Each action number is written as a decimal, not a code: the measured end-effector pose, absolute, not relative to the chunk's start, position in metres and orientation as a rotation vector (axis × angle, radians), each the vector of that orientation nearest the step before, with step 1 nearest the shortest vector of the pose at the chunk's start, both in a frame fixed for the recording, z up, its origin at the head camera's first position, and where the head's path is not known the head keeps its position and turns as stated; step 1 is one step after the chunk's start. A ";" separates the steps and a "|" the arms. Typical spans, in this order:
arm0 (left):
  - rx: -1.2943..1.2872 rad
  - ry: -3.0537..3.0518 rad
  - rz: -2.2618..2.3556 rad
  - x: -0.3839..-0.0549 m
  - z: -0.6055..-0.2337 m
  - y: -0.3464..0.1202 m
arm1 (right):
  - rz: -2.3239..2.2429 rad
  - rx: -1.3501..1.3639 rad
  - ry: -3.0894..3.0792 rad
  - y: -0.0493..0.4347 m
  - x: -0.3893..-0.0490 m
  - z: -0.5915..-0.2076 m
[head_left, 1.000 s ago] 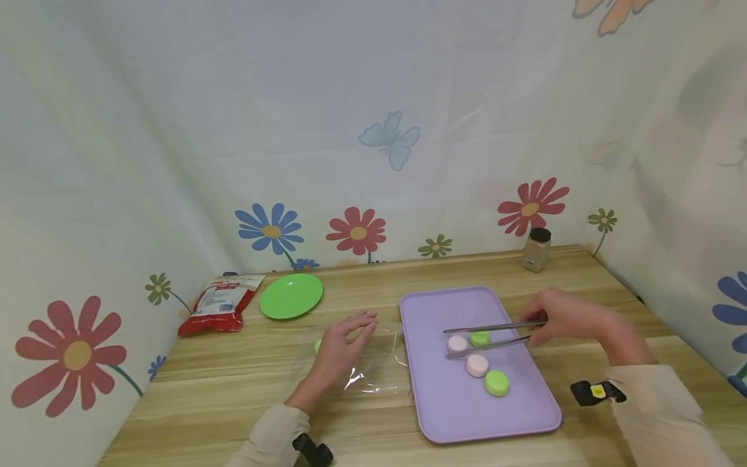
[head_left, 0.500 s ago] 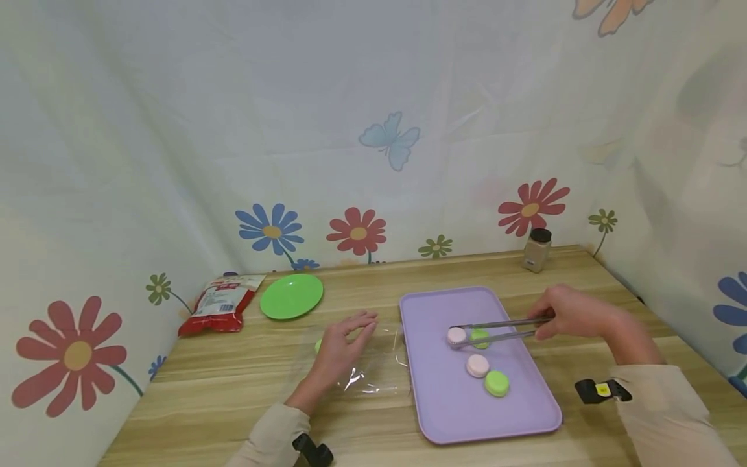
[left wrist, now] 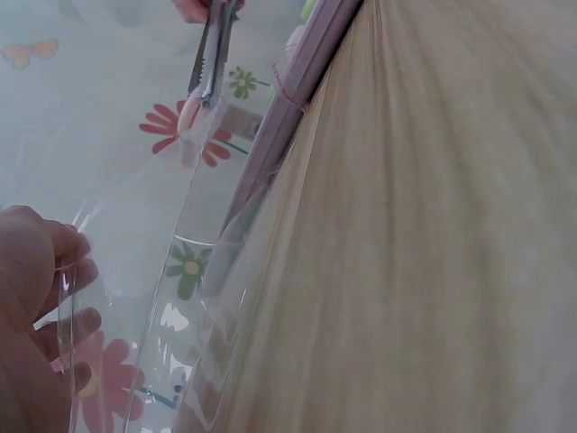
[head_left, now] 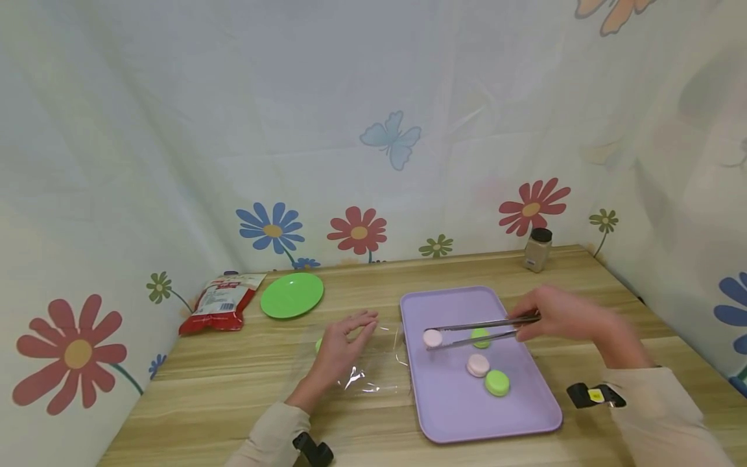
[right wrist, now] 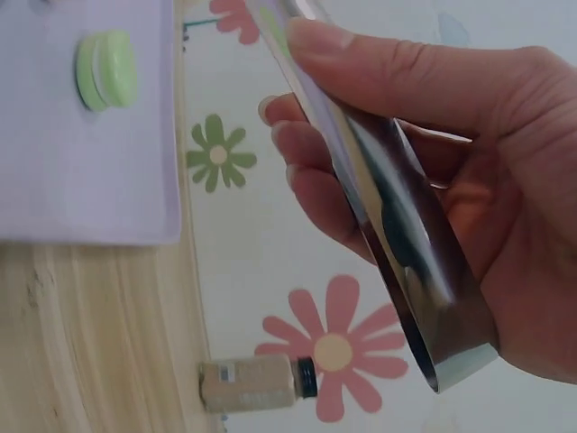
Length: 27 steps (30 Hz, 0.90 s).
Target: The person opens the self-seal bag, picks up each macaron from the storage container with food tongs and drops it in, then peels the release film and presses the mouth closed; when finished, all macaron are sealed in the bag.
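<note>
My right hand (head_left: 560, 316) grips metal tongs (head_left: 475, 326) by their rear end, also close up as tongs (right wrist: 397, 225). The tong tips pinch a pink macaron (head_left: 432, 337) above the left part of the purple tray (head_left: 461, 421). On the tray lie a green macaron (head_left: 480, 337), a pink macaron (head_left: 477, 365) and another green macaron (head_left: 497, 383). My left hand (head_left: 343, 344) rests with straight fingers on a clear plastic bag (head_left: 367, 370) left of the tray. The left wrist view shows the bag (left wrist: 180, 298), the tongs (left wrist: 212, 54) and the held macaron (left wrist: 189, 115).
A green plate (head_left: 291, 295) and a red snack packet (head_left: 218, 303) lie at the back left of the wooden table (head_left: 204, 389). A small spice jar (head_left: 537, 249) stands at the back right. Something green (head_left: 318, 345) peeks out beside my left hand. Flowered curtains enclose the table.
The tongs closed on a pink macaron, lifted it off the tray and carried it left toward the tray's left edge. My left hand stayed on the bag.
</note>
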<state>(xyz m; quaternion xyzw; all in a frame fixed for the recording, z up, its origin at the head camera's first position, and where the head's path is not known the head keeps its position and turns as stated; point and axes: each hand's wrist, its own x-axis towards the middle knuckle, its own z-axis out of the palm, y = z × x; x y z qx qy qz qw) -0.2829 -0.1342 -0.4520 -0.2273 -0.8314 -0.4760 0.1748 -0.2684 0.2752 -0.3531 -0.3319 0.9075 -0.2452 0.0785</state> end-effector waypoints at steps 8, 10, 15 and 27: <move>-0.638 -2.367 -1.351 -0.284 -0.453 -0.135 | -0.720 -1.065 2.712 0.240 -0.267 -0.360; -0.640 -2.368 -1.350 -0.285 -0.453 -0.135 | -0.718 -1.102 2.724 0.231 -0.270 -0.363; -0.645 -2.373 -1.344 -0.284 -0.453 -0.135 | -0.674 -1.169 2.755 0.209 -0.277 -0.369; -0.677 -2.351 -1.358 -0.284 -0.455 -0.135 | -0.620 -1.141 2.760 0.166 -0.286 -0.376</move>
